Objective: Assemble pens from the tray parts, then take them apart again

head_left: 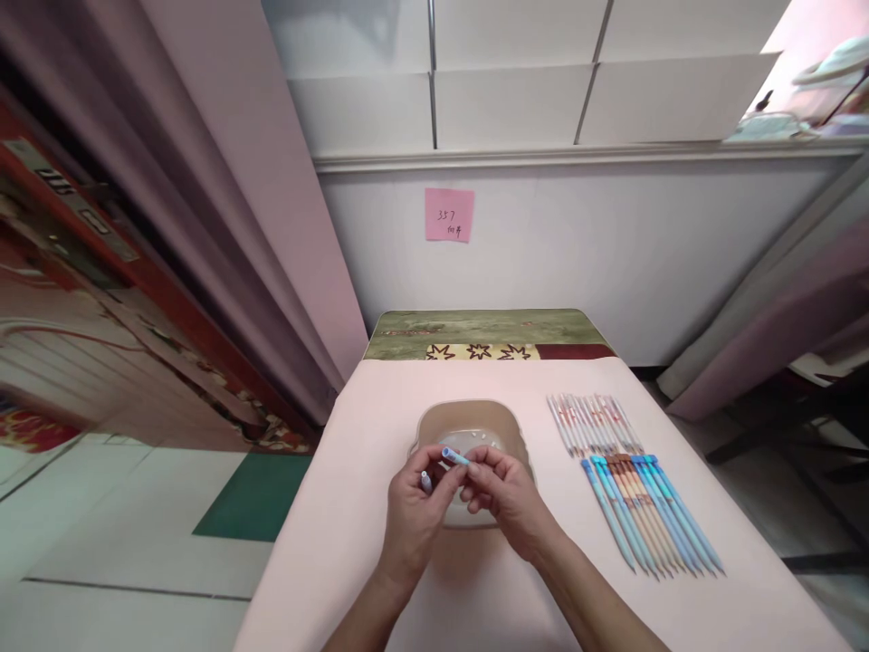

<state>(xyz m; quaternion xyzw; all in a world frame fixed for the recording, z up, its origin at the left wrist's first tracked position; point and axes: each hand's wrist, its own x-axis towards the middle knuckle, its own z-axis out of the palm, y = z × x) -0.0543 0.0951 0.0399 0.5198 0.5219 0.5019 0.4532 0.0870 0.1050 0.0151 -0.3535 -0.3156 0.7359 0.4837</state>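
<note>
Both my hands are raised over a beige plastic tub (468, 413) that holds a few small pale bits. Between the fingertips of my left hand (411, 516) and my right hand (506, 493) is a short light-blue pen tube (453, 455), its hollow end facing up and left. My right thumb and fingers pinch its right end. A second small whitish pen part (425, 482) pokes out from my curled left fingers; most of it is hidden.
On the pale tabletop (326, 543), a row of slim whitish pens with red markings (594, 424) lies to the right. Nearer me is a row of blue and brown pens (652, 516). A pink note (449, 215) sticks to the wall behind.
</note>
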